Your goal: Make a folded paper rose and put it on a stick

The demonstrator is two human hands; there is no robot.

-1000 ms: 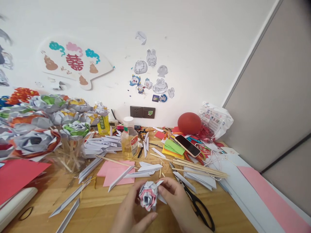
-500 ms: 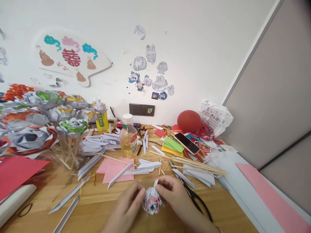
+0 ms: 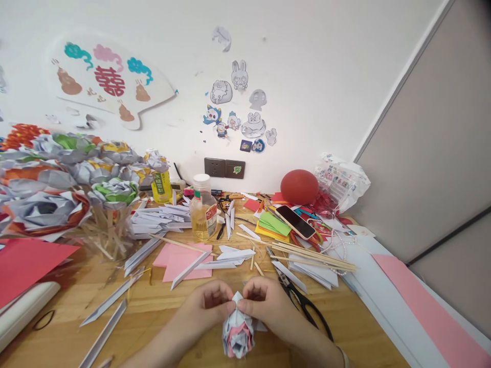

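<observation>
A small folded paper flower, white with pink inner petals, hangs low over the wooden table between my two hands. Its open centre faces me. My left hand pinches the flower's upper edge from the left, thumb against forefinger. From the right, my right hand pinches the same edge, and the thumbs nearly meet at a pointed white petal tip. Black-handled scissors lie just right of my right hand. Folded white paper strips and pink paper squares lie beyond my hands.
Several finished paper flowers on sticks crowd the left. Behind stand a bottle of yellowish liquid and a yellow can. To the right are wooden sticks, a phone, a red balloon and white sheets.
The flower has moved down toward me. My left hand has shifted from the flower's side to its top edge, and both thumbs are now close together there.
</observation>
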